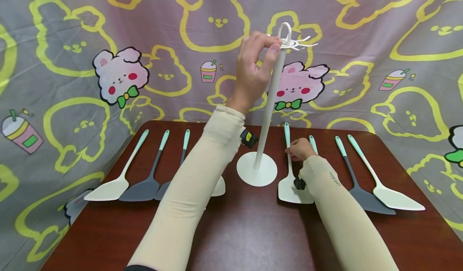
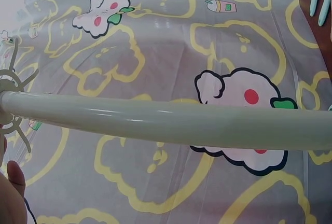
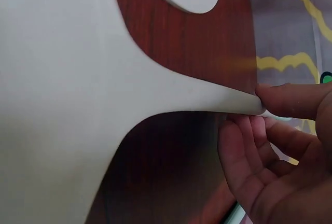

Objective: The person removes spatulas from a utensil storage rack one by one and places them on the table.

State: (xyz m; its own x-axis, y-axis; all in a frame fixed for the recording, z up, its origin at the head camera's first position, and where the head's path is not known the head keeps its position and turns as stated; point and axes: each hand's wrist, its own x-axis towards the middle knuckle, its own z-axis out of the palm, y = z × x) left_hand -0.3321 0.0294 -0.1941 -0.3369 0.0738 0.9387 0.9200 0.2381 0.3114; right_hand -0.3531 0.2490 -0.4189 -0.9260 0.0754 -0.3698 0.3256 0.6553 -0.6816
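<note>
A white utensil stand [image 1: 269, 98] with a ring of hooks [image 1: 296, 44] and a loop on top rises from a round base on the table. My left hand [image 1: 252, 64] grips it near the top, thumb and fingertips at the hooks. My right hand [image 1: 303, 148] pinches the stem of a white spatula [image 1: 289, 191] with a mint-green handle end, right of the base. In the right wrist view, the thumb and fingers lie on either side of that spatula's stem [image 3: 207, 95]. The left wrist view shows the pole [image 2: 171, 123] close up, with only part of the hand.
Left of the stand lie a white turner [image 1: 110, 188], a grey turner [image 1: 140, 188] and others partly behind my left sleeve. To the right are a grey turner [image 1: 370, 202] and a white turner [image 1: 396, 198], overlapping. A patterned curtain [image 1: 217, 29] hangs behind the brown table [image 1: 253, 230].
</note>
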